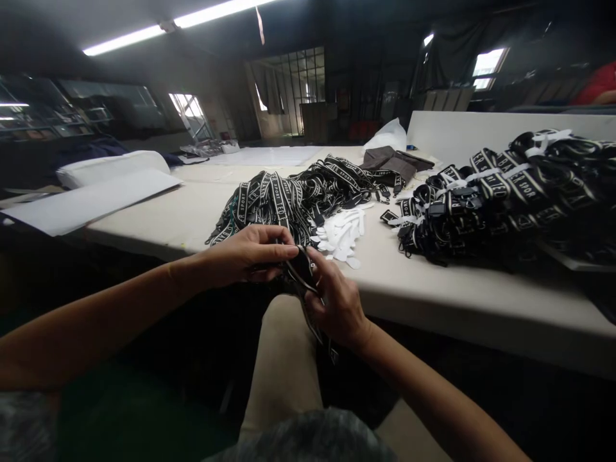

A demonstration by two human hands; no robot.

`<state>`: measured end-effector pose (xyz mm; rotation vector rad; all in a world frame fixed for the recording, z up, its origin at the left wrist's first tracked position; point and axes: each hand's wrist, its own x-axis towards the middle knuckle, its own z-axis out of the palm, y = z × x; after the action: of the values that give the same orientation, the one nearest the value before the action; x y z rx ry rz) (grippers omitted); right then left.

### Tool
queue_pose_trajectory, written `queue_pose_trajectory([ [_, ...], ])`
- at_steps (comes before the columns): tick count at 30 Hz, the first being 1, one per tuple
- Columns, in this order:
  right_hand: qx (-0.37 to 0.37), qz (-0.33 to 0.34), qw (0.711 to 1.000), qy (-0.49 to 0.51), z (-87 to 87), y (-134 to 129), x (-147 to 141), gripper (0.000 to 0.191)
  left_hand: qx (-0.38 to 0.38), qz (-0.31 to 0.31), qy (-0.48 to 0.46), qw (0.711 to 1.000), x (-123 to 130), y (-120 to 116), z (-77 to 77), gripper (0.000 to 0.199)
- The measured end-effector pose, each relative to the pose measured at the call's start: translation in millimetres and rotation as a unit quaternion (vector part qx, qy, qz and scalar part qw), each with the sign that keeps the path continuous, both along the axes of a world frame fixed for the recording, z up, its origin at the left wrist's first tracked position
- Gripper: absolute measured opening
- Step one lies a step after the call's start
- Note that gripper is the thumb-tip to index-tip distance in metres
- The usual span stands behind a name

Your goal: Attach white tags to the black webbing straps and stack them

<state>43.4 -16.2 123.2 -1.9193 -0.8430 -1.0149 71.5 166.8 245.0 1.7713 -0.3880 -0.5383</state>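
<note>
Between my two hands is a black printed strap [302, 268] with pale edge lines, held above my knee at the table's front edge. My left hand [262, 252] pinches its upper part between thumb and fingers. My right hand [337, 298] grips the same strap from the right side, and its loose end hangs down below. Just behind my hands lies a tangled heap of black straps [274, 199] with white lettering. Beside that heap, a small pile of white strips [342, 234] rests on the table.
Bundles of straps [500, 192] tied with white bands are stacked on the right of the table [385, 276]. White sheets [96, 199] lie at the left. Further back are a dark brown folded cloth [389, 163] and a white plastic bag [387, 136]. A red sleeve [597, 86] shows at far right.
</note>
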Motion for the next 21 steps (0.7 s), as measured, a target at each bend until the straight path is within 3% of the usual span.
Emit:
queue_pose_trajectory([
  [3, 0.049, -0.008, 0.998, 0.037, 4.9, -4.8, 1.0, 0.055, 0.002, -0.031, 0.031, 0.999, 2.9, -1.1, 5.0, 0.03],
  [7, 0.035, 0.028, 0.999, 0.001, 14.5, -11.8, 4.0, 0.055, 0.025, -0.017, 0.032, 0.999, 5.5, -4.7, 10.6, 0.031],
  [10, 0.021, 0.054, 0.997, 0.054, 24.5, -19.5, 2.9, 0.041, 0.092, -0.022, -0.03, 0.995, 8.4, -3.6, 14.2, 0.029],
  [12, 0.048, 0.11, 0.979, 0.162, 35.1, -27.1, 1.0, 0.025, 0.156, -0.048, -0.11, 0.98, 11.3, -1.2, 16.5, 0.028],
  [14, 0.093, 0.24, 0.911, 0.321, 47.3, -34.4, 0.1, 0.027, 0.208, -0.088, -0.203, 0.953, 13.8, 0.3, 19.1, 0.031],
  [17, 0.172, 0.425, 0.735, 0.499, 60.0, -40.0, 5.6, 0.044, 0.232, -0.12, -0.304, 0.916, 14.5, -2.5, 25.9, 0.029],
  [18, 0.194, 0.452, 0.697, 0.521, 61.3, -40.2, 9.7, 0.046, 0.229, -0.115, -0.317, 0.913, 13.8, -4.3, 29.6, 0.027],
  [19, 0.209, 0.465, 0.678, 0.53, 60.9, -40.0, 14.8, 0.046, 0.225, -0.106, -0.32, 0.914, 12.8, -6.1, 34.1, 0.026],
  [21, 0.215, 0.461, 0.684, 0.523, 56.0, -39.2, 26.8, 0.04, 0.214, -0.08, -0.31, 0.923, 11.2, -6.7, 44.7, 0.03],
])
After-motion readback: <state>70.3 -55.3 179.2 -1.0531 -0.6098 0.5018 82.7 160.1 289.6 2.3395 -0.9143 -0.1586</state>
